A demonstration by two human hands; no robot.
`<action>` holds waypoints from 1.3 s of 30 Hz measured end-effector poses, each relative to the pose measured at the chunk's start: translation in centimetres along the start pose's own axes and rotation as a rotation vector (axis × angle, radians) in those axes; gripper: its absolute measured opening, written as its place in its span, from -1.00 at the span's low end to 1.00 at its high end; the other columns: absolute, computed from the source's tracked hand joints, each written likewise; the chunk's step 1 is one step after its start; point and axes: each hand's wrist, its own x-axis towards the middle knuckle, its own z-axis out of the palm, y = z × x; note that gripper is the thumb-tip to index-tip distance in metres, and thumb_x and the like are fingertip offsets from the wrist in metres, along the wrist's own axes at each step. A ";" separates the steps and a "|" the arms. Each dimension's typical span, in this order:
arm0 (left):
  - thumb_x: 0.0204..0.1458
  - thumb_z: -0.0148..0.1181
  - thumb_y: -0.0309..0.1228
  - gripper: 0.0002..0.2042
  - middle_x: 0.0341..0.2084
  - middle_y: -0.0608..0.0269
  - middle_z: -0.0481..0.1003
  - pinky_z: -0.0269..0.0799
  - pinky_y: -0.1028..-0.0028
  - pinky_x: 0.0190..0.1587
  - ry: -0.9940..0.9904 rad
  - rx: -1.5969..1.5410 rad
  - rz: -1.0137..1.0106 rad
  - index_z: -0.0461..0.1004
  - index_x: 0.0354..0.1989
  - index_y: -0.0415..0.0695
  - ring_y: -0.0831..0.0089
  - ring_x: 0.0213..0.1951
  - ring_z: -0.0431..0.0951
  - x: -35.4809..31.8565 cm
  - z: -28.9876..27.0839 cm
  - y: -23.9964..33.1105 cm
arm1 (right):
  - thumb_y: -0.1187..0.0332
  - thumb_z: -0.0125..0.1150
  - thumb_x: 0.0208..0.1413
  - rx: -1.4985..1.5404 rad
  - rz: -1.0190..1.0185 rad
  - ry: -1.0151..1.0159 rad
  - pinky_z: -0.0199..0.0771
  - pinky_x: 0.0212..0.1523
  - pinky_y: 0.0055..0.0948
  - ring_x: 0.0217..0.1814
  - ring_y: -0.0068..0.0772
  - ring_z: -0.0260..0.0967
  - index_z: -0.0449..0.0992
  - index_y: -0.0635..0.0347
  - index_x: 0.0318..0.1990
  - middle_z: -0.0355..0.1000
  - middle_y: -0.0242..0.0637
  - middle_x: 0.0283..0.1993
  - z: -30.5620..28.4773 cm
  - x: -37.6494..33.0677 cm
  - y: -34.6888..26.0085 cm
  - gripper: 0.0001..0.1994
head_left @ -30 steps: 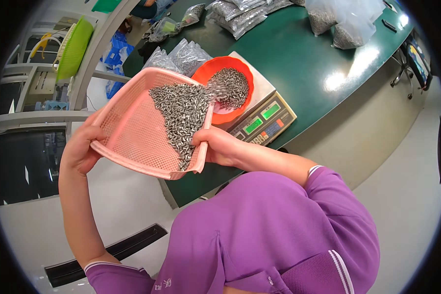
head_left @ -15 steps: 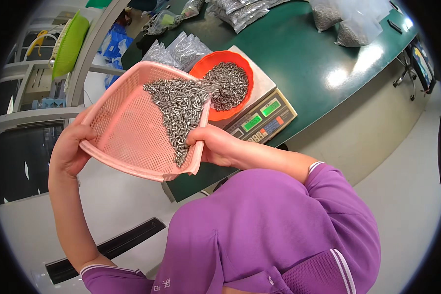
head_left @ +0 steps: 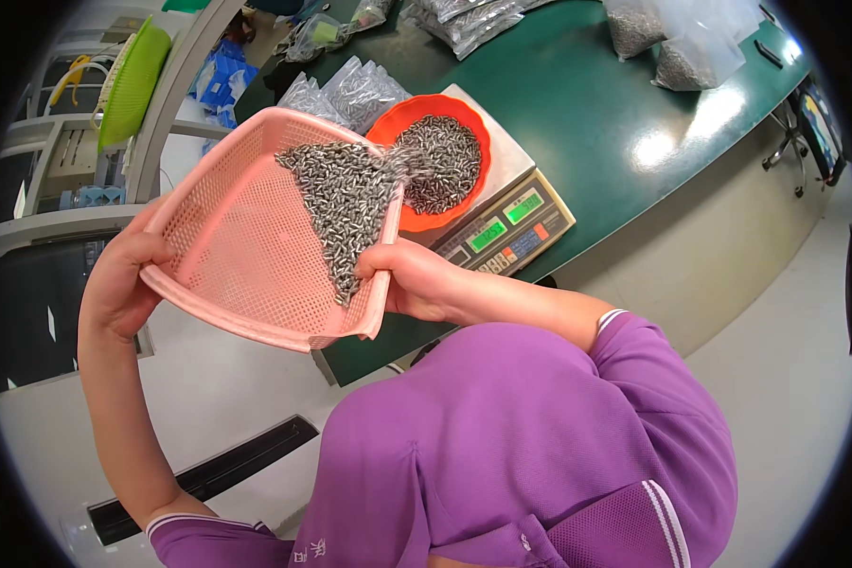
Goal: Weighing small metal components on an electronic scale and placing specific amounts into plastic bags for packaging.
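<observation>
Both my hands hold a pink perforated plastic basket (head_left: 246, 256), tipped toward the right. My left hand (head_left: 128, 275) grips its near-left rim, and my right hand (head_left: 402, 275) clasps the right rim with the thumb inside. Small silvery metal pins (head_left: 336, 204) lie heaped along the basket's right side. Some are pouring over its far-right corner, blurred by motion, into a scalloped orange-red bowl (head_left: 483, 142). More of these pins fill much of the bowl. Under the bowl is a digital weighing scale (head_left: 506, 232) with lit green displays.
The scale stands on a green table (head_left: 625, 180). Clear bags of metal parts (head_left: 364, 95) lie behind the bowl, and more filled bags (head_left: 686, 62) sit at the far right. A bright green basket (head_left: 137, 85) is at the left by a grey frame (head_left: 166, 114).
My left hand and the basket's left side have shifted slightly left, the far rim rising a little. Pins keep sliding out; the heap in the basket is smaller and the bowl is fuller.
</observation>
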 end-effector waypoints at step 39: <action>-0.33 -0.06 -0.50 -0.34 -0.04 -0.09 0.34 0.39 0.41 -0.02 0.025 0.254 0.103 0.15 0.12 -0.38 0.27 -0.06 0.44 -0.2 0.2 1.1 | 0.57 -0.11 -0.15 0.059 -0.014 -0.120 0.52 -0.16 -0.29 -0.12 -0.29 0.36 0.01 0.27 0.08 0.22 -0.15 -0.08 -0.3 1.5 0.4 -0.47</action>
